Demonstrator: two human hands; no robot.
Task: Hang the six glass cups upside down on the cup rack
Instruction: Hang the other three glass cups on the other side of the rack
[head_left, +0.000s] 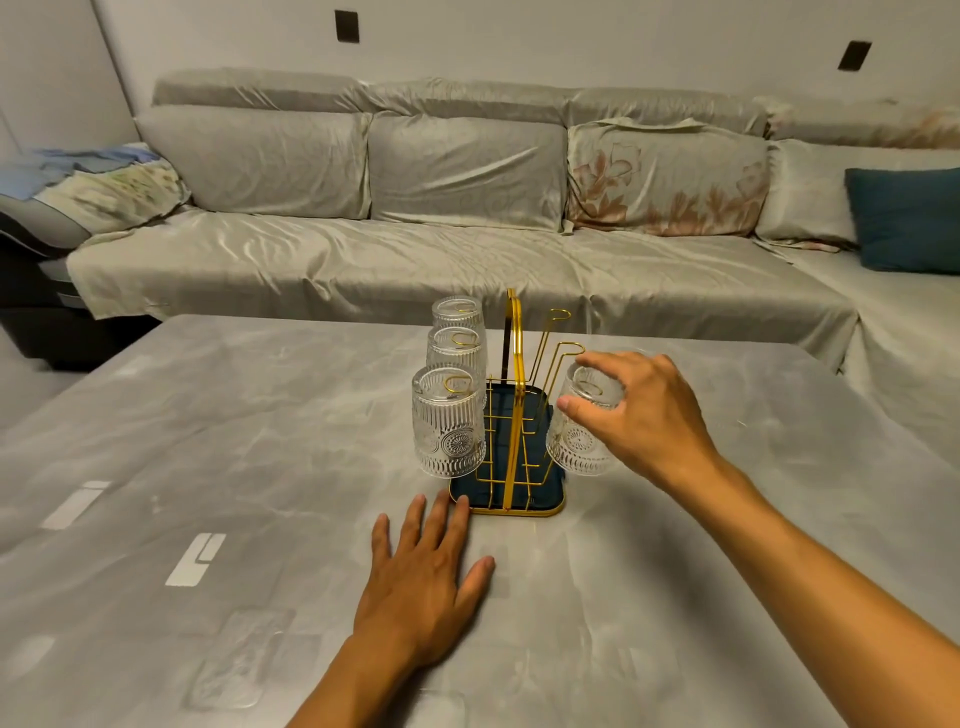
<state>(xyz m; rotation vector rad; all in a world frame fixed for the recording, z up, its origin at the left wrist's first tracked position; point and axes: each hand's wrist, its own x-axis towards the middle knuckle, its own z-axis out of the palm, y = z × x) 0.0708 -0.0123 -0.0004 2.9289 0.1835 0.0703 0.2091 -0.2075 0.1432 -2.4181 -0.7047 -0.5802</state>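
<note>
Right hand (641, 410) grips the base of an upturned glass cup (579, 434) on the near right peg of the gold cup rack (514, 415); left hand (423, 577) lies flat and empty on the grey table (208, 467), fingertips at the rack's tray. Three cups (449, 421) hang inverted on the left pegs. A covered sofa (415, 208) stands behind.

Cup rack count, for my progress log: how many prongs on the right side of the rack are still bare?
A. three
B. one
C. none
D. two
D: on the cup rack, the right hand holds a glass cup over the nearest right prong, while two gold prongs behind it carry nothing.
</note>
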